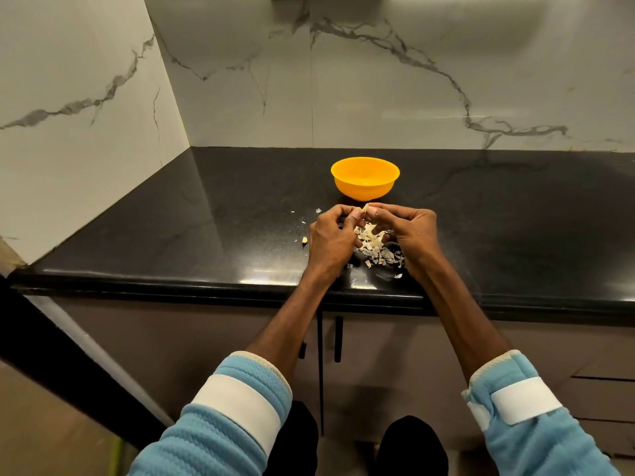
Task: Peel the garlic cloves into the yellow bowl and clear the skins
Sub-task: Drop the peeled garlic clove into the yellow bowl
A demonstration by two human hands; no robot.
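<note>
1. Peeling step. The left hand (331,235) and right hand (414,231), fingers curled, both pinch one small pale garlic clove (365,208). It is just before the yellow plastic bowl (364,190), above the papery skin heap (372,243) on the glossy black counter (206,235).
2. Next, probably: strip the remaining skin, then drop the clove forward into the bowl.
3. Bowl contents are hidden, and the skin left on the clove is too small to tell.

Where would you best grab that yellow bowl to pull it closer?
I'd pinch the yellow bowl at its near rim, coming from above: it stands upright with an open top, and its smooth rounded wall tapers downward, offering little side hold.
</note>
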